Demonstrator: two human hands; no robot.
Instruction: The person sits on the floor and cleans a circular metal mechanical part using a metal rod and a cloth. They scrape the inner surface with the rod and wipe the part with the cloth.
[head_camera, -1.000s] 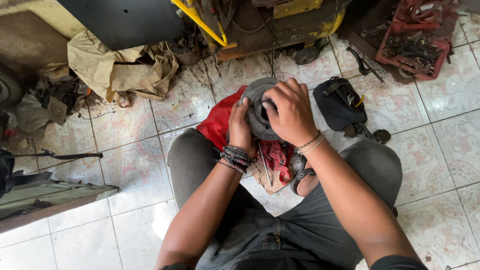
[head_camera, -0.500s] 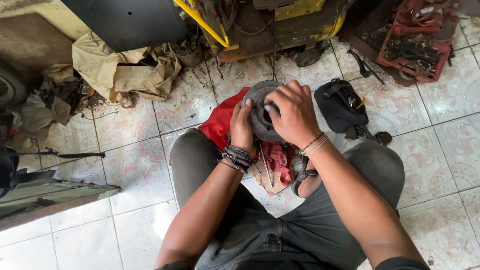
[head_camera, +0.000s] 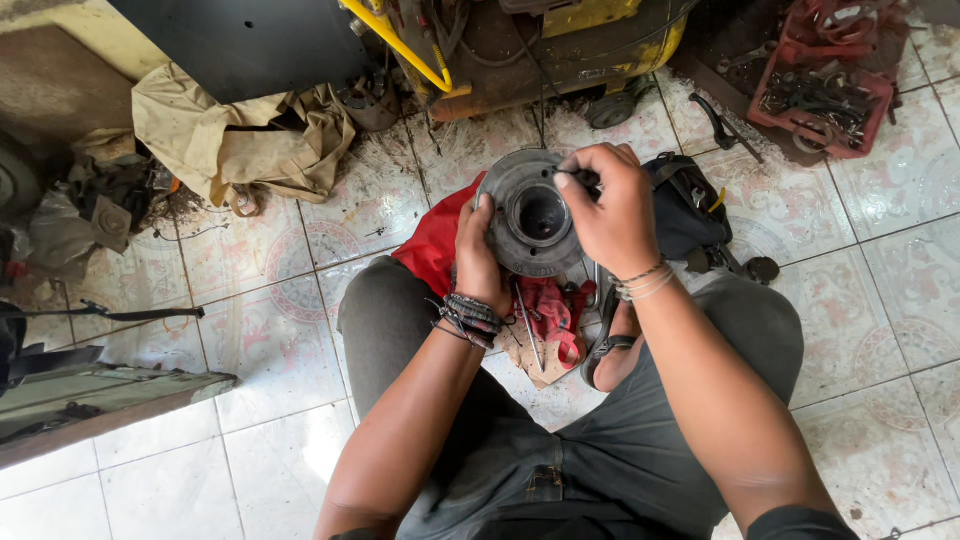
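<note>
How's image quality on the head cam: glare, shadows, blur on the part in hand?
Head view: soft daylight, mild sheen on the floor tiles lower left; round metal hub sharp, its bore in shadow; left hand and right hand crisp, no motion blur; top under the yellow machine is dark; slight wide-angle bend at edges.

Bare patterned floor tiles (head_camera: 260, 330) leave open room on the left. Ahead, a crumpled tan cloth (head_camera: 240, 135) and a rusty yellow machine (head_camera: 540, 50) block; a black pouch (head_camera: 690, 205) crowds the right.
</note>
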